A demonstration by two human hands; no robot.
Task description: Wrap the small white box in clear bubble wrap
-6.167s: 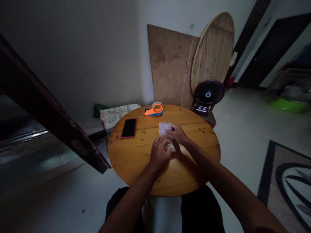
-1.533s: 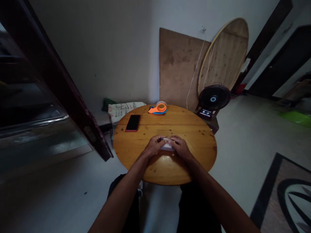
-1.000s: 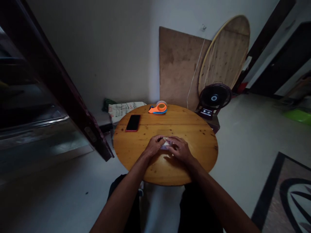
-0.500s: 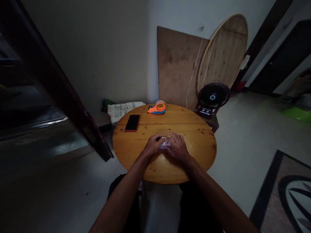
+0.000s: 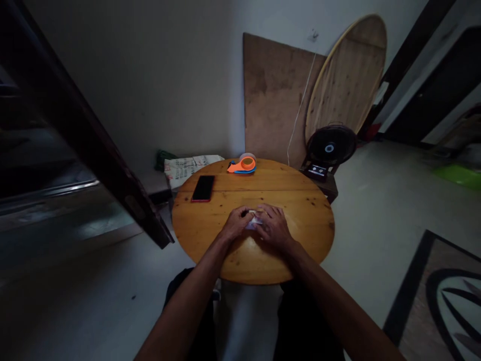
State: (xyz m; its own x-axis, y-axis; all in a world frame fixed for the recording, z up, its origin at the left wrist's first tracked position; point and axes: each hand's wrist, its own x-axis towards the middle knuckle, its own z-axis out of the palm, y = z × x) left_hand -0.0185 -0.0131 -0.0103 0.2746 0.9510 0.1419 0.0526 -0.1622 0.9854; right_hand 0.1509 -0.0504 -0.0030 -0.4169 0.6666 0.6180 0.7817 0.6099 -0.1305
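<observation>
The left hand [image 5: 236, 222] and right hand [image 5: 274, 225] pinch a pale packet [image 5: 252, 221], perhaps plastic; it should be light, pliable, slick, best held by opposite edges.

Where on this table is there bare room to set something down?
On the round wooden table, bare wood runs from the right hand to the right rim. Another patch lies between the smartphone, left hand and left rim. The middle is crowded: both hands meet at a small pale packet.
</observation>
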